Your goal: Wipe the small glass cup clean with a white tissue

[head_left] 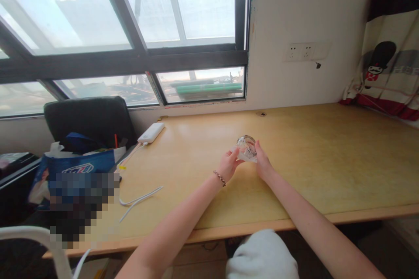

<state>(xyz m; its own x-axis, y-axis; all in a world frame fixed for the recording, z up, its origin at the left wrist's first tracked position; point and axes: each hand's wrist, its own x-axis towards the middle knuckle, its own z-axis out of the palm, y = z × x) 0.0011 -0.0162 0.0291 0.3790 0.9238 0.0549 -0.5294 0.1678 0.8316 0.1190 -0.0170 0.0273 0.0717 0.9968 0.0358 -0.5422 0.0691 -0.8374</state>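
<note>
Between my two hands, above the middle of the wooden table [314,161], is a small clear, shiny round object [247,146], like a glass or plastic dish. My left hand [230,163] has a braided bracelet at the wrist, and its thumb and fingers pinch the object's lower left side. On the right side, my right hand [262,162] grips the edge with its thumb up along the rim. The fingers of my right hand are partly hidden behind the object. Its exact contents cannot be made out.
A white power bank [151,133] with cables lies at the table's back left. White cable ends [140,200] rest near the left edge. Beyond stand a black chair [88,117] and a blue bag [81,163]. A patterned curtain [389,52] hangs at right.
</note>
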